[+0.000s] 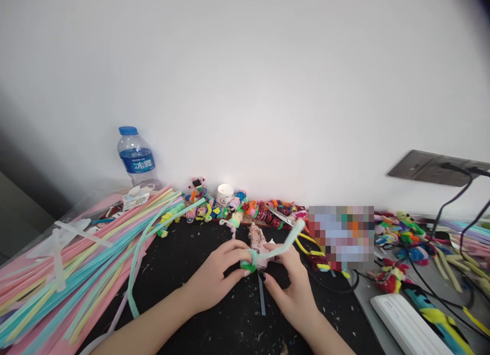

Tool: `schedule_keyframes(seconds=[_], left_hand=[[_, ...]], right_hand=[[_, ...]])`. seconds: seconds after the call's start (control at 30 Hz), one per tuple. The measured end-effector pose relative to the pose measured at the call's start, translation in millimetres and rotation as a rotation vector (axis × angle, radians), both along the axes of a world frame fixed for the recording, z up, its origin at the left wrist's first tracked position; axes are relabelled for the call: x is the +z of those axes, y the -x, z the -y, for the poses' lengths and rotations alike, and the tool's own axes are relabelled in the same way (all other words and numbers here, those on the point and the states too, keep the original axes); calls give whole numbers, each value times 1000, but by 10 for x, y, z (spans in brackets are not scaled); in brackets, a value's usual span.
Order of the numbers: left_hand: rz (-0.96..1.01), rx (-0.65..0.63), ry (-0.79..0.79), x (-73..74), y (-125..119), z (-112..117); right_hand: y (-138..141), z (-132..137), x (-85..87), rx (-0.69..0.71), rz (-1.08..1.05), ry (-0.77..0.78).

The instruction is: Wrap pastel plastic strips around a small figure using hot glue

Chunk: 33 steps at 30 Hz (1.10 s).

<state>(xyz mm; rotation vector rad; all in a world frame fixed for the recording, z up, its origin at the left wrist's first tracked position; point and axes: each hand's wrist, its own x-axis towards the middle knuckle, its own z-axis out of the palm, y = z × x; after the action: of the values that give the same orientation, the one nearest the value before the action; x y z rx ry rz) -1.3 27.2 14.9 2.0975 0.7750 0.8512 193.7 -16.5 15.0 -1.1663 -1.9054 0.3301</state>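
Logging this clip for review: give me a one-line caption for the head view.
Left hand and right hand pinch a mint-green pipe cleaner around a small pink figure over a black table.

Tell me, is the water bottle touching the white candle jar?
Apart. The head view shows the water bottle far left of the white candle jar, with bare wall between.

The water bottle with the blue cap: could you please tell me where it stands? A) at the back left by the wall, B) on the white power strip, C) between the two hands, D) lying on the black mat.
A: the water bottle stands upright at the back left against the wall, behind the pile of pastel sticks.
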Motion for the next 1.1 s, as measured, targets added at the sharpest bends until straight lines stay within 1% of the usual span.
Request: schedule_keyframes(seconds=[0.1, 0.2, 0.33, 0.5, 0.6, 0.73, 0.83, 0.97, 1.1], left_hand=[[-54, -68, -40, 4, -5, 25], [-1, -50, 4, 8, -15, 22], [123, 27, 141, 0, -29, 3], [315, 36, 405, -97, -52, -33], [410, 46, 512, -148, -56, -68], [493, 53, 563, -160, -47, -105], [523, 61, 602, -150, -43, -109], [546, 68, 656, -135, -49, -101], [548, 89, 680, -117, -58, -99]], right_hand=[[57, 17, 9, 29, -76, -23], [60, -7, 5, -21, -127, -29], [27, -40, -24, -102, -168, -8], [11, -36, -42, -136, -206, -11], [11, -32, -39, -121, -178, -16], [29, -38, -43, -116, -100, -56], [48, -38, -52, -123, -41, -79], [62, -27, -57, -131, 23, -70], [79, -21, -40, -96, 34, -65]])
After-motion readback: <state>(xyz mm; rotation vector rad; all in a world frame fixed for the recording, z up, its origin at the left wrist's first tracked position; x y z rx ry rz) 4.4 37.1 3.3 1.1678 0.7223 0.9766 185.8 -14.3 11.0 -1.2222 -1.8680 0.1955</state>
